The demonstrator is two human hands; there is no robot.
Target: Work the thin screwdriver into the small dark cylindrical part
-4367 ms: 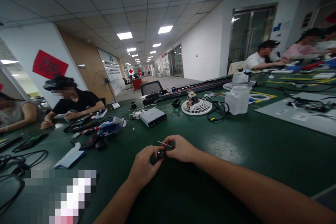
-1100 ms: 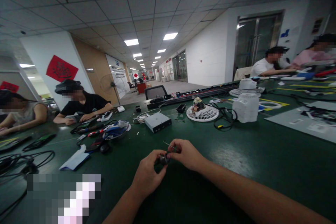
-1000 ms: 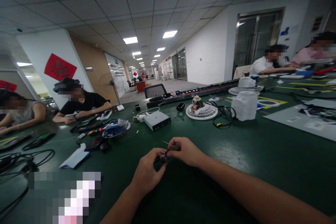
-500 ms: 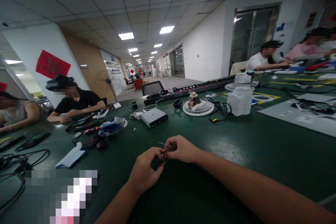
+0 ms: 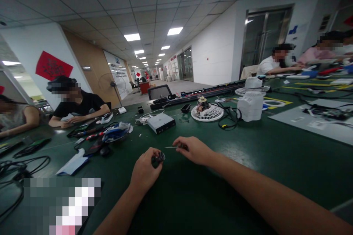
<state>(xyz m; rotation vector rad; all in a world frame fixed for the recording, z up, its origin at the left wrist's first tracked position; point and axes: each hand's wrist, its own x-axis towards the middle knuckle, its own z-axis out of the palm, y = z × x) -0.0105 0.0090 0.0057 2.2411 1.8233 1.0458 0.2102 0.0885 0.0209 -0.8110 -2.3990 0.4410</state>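
Note:
Between the thumb and fingers of my left hand [image 5: 145,170] is a small dark round part [image 5: 159,158] with a shiny metallic rim; its exact kind is too small to tell. My right hand [image 5: 194,149] pinches a thin metal rod [image 5: 171,147], whose tip points left. The rod and the round part are apart, with a narrow gap between the two hands. Both hands are above the green table [image 5: 176,198]. Beyond them lies a grey box-shaped drive [image 5: 161,122] with a dark front.
A white fan grille [image 5: 212,114] with a motor on it and a white plastic housing [image 5: 250,105] stand at the back right. Black cables [image 5: 233,115] lie between them. At left are a blue face mask [image 5: 72,162] and tools. Co-workers sit on both sides.
My hands have moved apart: the left, with the round part, went left, and the right drew back to the right with the rod. The rod now lies nearly level.

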